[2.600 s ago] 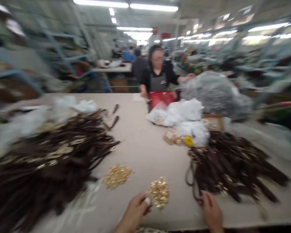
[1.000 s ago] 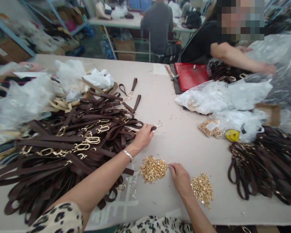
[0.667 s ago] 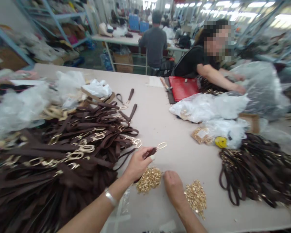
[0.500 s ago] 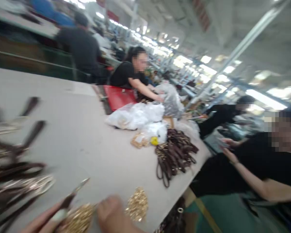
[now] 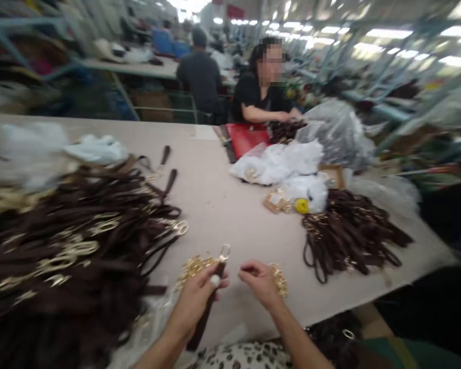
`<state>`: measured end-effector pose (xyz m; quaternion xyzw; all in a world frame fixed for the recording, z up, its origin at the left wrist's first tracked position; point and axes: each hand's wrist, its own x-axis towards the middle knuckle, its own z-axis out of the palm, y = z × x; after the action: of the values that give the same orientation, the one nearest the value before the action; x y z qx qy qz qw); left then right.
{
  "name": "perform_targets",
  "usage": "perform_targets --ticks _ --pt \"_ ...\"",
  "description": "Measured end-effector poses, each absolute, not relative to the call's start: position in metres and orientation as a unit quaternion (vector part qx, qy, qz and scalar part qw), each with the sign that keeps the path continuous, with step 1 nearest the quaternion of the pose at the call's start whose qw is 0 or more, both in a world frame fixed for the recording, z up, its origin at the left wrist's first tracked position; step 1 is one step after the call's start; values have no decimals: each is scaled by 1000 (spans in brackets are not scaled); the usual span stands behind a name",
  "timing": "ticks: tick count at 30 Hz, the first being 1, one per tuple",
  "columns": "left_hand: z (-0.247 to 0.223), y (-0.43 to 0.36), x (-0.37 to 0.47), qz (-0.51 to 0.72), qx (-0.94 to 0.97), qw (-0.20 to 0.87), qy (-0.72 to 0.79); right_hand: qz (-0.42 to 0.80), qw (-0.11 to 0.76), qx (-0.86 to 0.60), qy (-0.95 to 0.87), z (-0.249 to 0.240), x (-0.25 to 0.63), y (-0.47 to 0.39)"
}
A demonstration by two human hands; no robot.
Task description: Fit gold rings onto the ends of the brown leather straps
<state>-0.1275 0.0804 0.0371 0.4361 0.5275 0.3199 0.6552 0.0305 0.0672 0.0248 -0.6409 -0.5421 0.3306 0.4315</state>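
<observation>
My left hand (image 5: 200, 292) grips a dark brown strap (image 5: 203, 324), its thumb pressed on it and something white around the thumb. A gold metal clasp (image 5: 225, 251) sticks up from the strap's upper end. To the right, apart from the strap, my right hand (image 5: 262, 284) has thumb and fingers pinched together; whatever is between them is too small to make out. Small gold metal pieces (image 5: 192, 267) lie in a heap behind my left hand. A second heap of gold pieces (image 5: 279, 281) is partly covered by my right hand.
A big pile of brown straps (image 5: 80, 246) with gold clasps covers the table's left side. More straps (image 5: 349, 230) lie at right, near white plastic bags (image 5: 280, 161) and a yellow item (image 5: 301, 206). Across the table a person (image 5: 259, 97) handles dark straps beside a red sheet (image 5: 248, 138).
The view has swung left and levelled, bringing the large strap pile into sight. My right hand, blurred between the two gold heaps before, now shows pinched beside the right heap. The left still holds the strap.
</observation>
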Motion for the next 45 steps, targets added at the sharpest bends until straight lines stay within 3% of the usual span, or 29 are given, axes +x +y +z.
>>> perform_targets --ticks 5,11,23,35,45 --pt "50 55 -137 344 380 682 522 496 452 -562 -484 18 45 56" --pt "53 51 -118 341 447 669 486 471 434 -546 -541 47 44 44" --pt "44 37 -112 332 461 667 482 392 366 -533 -654 44 55 37" --pt "36 27 -127 280 635 526 491 477 334 -545 -603 38 54 33" --pt "26 11 -145 190 647 544 499 532 314 -565 -547 26 36 13"
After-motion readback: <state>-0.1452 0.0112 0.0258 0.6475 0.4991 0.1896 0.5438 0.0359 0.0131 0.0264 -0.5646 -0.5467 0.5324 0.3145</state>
